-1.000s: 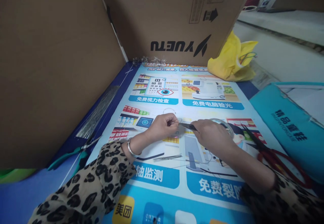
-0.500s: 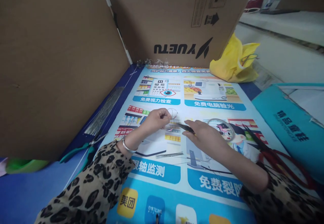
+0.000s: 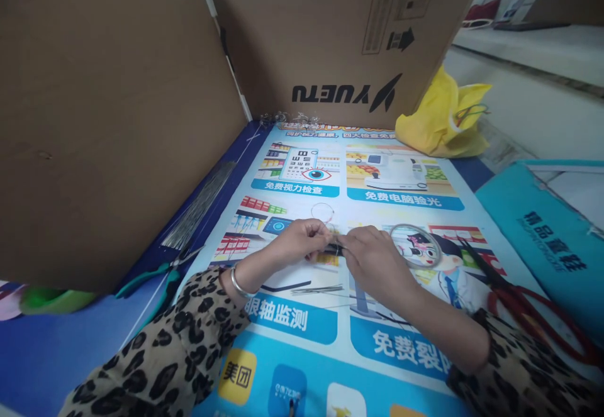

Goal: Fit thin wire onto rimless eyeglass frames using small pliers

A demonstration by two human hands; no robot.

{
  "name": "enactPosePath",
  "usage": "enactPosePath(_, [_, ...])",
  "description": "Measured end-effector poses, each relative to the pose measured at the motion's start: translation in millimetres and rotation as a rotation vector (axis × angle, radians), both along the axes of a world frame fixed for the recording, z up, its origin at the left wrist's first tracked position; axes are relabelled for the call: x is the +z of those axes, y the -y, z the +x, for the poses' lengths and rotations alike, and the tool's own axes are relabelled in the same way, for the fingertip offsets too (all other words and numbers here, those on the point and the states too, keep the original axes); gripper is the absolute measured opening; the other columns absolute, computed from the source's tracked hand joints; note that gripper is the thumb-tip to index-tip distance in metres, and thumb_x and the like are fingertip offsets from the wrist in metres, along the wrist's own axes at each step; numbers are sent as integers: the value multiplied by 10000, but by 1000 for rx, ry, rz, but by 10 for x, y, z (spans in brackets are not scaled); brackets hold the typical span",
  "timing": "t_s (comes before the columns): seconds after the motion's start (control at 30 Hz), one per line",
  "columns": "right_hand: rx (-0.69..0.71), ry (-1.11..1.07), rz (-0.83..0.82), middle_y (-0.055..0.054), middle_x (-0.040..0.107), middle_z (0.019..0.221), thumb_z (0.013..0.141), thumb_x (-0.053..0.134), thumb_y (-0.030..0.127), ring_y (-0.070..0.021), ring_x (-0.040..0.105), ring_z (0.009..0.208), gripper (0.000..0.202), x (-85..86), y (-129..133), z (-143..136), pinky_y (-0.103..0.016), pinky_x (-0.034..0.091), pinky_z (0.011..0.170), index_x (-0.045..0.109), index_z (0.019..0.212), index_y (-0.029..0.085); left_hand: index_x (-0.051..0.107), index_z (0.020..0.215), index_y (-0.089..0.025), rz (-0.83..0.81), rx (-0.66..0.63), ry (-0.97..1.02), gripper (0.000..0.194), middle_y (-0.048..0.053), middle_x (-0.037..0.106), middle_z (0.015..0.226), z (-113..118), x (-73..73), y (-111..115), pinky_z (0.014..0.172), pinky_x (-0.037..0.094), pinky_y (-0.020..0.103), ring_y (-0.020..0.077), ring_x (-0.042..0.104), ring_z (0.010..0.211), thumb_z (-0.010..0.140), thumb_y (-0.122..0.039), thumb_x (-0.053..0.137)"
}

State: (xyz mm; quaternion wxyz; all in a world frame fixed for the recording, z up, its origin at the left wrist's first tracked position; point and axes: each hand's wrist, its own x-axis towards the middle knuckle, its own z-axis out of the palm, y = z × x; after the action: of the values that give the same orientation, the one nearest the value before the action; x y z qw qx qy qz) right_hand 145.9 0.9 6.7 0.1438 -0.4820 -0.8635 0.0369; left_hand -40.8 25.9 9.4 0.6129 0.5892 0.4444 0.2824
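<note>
Near the middle of the printed poster, my left hand pinches a thin wire piece with loops that rise above the fingers. My right hand is closed on a small dark tool, whose end lies between the two hands. The fingertips of both hands are close together, and the exact contact is too small to make out. A round clear ring lies to the right of my right hand. Several short wires lie on the poster below the hands.
A bundle of wires and teal-handled pliers lie at the left. Red-handled scissors and a teal box are at the right. Behind stand cardboard panels, small wire pieces and a yellow bag.
My hands have come together. The dark tool has moved left and lower, its end now by my left fingertips. The view has shifted slightly.
</note>
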Motion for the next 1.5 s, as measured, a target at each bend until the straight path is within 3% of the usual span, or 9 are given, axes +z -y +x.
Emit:
enactPosePath(0.2, [-68, -589, -198, -57, 631, 918, 842, 491, 318, -155, 578, 809, 197, 24, 19, -54, -274, 458, 715, 621, 925, 196, 518, 712, -150, -7, -60, -17, 206, -67, 450, 451, 34, -1, 79, 440, 307, 175, 41, 381, 400, 766, -343, 562])
enactPosePath(0.37, [-151, -737, -388, 7, 628, 747, 829, 502, 339, -119, 561, 690, 171, 13, 37, -76, -227, 434, 625, 604, 793, 205, 505, 680, -146, -33, -99, -7, 190, -52, 475, 477, 89, 67, 143, 439, 322, 181, 42, 386, 409, 776, -305, 549])
enactPosePath(0.5, [-177, -762, -463, 29, 576, 655, 828, 493, 370, -101, 501, 604, 211, -3, 27, -42, -212, 397, 552, 588, 759, 195, 546, 729, -137, 11, -102, -9, 225, -28, 519, 535, 83, 62, 145, 477, 364, 193, 61, 453, 466, 799, -350, 540])
enactPosePath(0.7, [-172, -718, -490, 31, 569, 627, 805, 506, 323, -101, 491, 576, 157, -15, 30, -52, -215, 386, 529, 591, 757, 200, 601, 817, -142, 214, 53, -64, 213, 26, 609, 780, 68, -33, 122, 634, 431, 222, 101, 540, 696, 785, -350, 577])
enactPosePath(0.9, [-214, -816, -482, 20, 639, 698, 762, 554, 302, -118, 582, 617, 114, -105, 35, -100, -228, 441, 559, 571, 836, 216, 571, 808, -143, 130, 32, -46, 222, -18, 554, 590, 59, -38, 132, 535, 415, 198, 75, 518, 537, 817, -362, 536])
enactPosePath(1.0, [-225, -807, -470, 30, 641, 672, 763, 545, 276, -112, 576, 570, 170, -113, 41, -108, -225, 436, 536, 557, 924, 222, 554, 817, -149, 147, 41, -69, 203, -21, 553, 612, 68, -64, 137, 527, 415, 194, 69, 514, 521, 820, -350, 528])
enactPosePath(1.13, [-215, -732, -404, 46, 639, 648, 780, 517, 244, -93, 538, 509, 197, -76, 55, -109, -217, 415, 514, 579, 967, 233, 553, 838, -161, 266, 92, -177, 148, -15, 575, 696, 83, -98, 138, 540, 401, 188, 68, 509, 566, 812, -304, 526])
enactPosePath(1.33, [-190, -713, -341, 12, 693, 786, 779, 512, 225, -131, 630, 695, 206, -106, 61, -102, -241, 472, 609, 630, 948, 237, 574, 761, -168, 467, 99, -352, 99, -15, 592, 678, 82, -78, 145, 573, 374, 198, 85, 494, 606, 798, -225, 502])
enactPosePath(1.5, [-160, -701, -311, 18, 693, 783, 785, 509, 225, -130, 634, 703, 182, -141, 61, -90, -247, 485, 633, 641, 910, 239, 590, 761, -181, 560, 54, -409, 119, -4, 618, 730, 74, -79, 148, 640, 394, 216, 108, 543, 686, 795, -166, 477])
